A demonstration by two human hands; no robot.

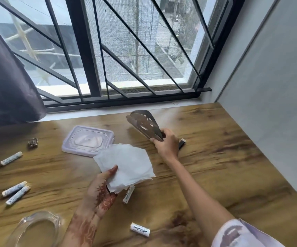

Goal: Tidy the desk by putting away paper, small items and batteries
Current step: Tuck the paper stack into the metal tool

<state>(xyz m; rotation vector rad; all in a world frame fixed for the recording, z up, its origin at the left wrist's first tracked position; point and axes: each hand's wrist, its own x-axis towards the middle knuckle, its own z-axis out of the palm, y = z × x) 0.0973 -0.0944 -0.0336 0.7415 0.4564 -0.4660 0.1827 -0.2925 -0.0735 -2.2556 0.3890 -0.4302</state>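
My left hand (102,188) grips a stack of white paper sheets (126,162) over the middle of the wooden desk (215,157). My right hand (167,142) holds a brown wooden holder (145,124) with cut-out slots, tilted up near the window. A white battery (129,194) lies partly under the paper, and another labelled Heybright (140,232) lies near the front edge. At the left lie one battery (11,158) and a pair of batteries (16,192). A small dark item with a white tip (182,143) pokes out behind my right hand.
A pale lilac plastic lid (88,140) lies flat left of the paper. A clear glass bowl (35,229) stands at the front left corner. A small crumpled metallic object (32,142) sits at the far left. A dark curtain (6,77) hangs left; a grey wall (269,86) bounds the right.
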